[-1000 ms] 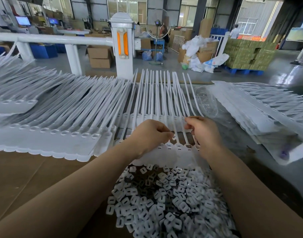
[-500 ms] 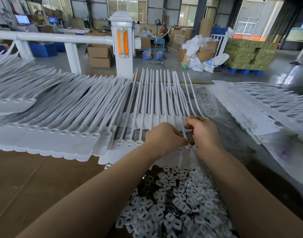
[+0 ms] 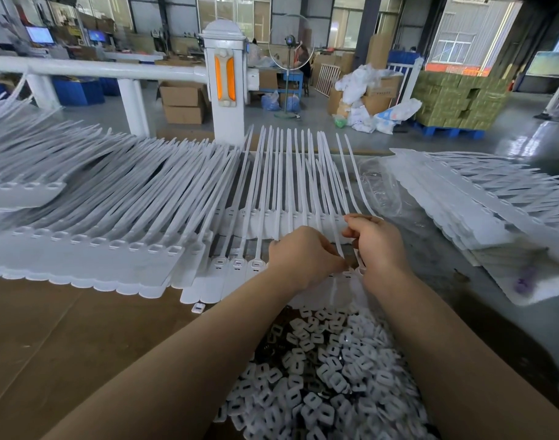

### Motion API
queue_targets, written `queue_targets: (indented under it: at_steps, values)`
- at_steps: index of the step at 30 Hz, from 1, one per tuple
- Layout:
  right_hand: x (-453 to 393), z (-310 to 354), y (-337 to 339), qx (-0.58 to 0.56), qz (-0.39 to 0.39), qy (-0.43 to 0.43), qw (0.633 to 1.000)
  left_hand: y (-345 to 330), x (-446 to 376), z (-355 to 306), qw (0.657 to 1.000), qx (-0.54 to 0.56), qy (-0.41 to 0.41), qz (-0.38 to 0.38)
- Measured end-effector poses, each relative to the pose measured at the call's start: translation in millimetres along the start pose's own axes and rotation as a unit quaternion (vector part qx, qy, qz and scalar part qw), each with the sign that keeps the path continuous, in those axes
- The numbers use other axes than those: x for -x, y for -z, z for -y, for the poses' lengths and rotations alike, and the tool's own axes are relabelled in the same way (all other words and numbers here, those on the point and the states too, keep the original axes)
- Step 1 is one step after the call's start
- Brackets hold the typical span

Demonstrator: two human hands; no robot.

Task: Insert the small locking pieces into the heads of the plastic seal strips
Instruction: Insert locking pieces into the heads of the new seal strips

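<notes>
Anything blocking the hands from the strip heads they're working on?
Nothing visible does. The left hand and right hand are already at the seal strips, though they hide the head between them.

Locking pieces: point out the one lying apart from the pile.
The lone locking piece on the brown cardboard, left of the left forearm; the others sit heaped in the pile.
</notes>
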State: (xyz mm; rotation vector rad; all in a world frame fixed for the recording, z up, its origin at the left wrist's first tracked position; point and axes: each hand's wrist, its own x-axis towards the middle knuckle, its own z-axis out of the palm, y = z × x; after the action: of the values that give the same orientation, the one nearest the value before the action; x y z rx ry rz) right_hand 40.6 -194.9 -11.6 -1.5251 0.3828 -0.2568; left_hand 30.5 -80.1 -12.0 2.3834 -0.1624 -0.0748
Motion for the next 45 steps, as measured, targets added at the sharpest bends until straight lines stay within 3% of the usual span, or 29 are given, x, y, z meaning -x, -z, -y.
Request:
queue_targets:
  at_steps: [4,7,11,15,18,21,24,27,30,34,45]
  values:
    - [-1,0,1,-0.002,0.001,-0.004,1.0,0,4,-1,0.998,-0.028,-0.046,-0.013]
    - [-2,0,2,0.002,-0.004,-0.01,1.0,3,9,-1,0.984,-0.094,-0.152,-0.019]
    - [-4,1,2,-0.003,-0.008,-0.024,1.0,11,12,-1,0.914,-0.248,-0.319,0.009]
    - [-5,0,1,-0.009,-0.017,-0.029,0.999,17,19,-1,0.852,-0.357,-0.384,0.019]
    - [-5,0,2,-0.028,-0.019,-0.045,0.998,15,25,-6,0.836,-0.375,-0.401,0.008]
    - [-7,0,5,-0.032,-0.022,-0.064,0.997,16,26,-8,0.838,-0.382,-0.39,0.016]
    - [-11,-1,5,-0.043,-0.021,-0.069,0.996,23,23,-5,0.867,-0.348,-0.35,0.064]
    - [-13,-3,5,-0.054,-0.027,-0.064,0.996,39,21,-3,0.916,-0.243,-0.281,0.149]
    - [-16,-3,5,-0.066,-0.029,-0.061,0.996,63,19,1,0.939,-0.13,-0.227,0.224]
    - [-21,-4,7,-0.076,-0.033,-0.075,0.994,75,21,5,0.933,-0.085,-0.198,0.287]
    - [-19,3,17,-0.133,-0.053,-0.119,0.982,84,28,1,0.892,-0.29,-0.073,0.339]
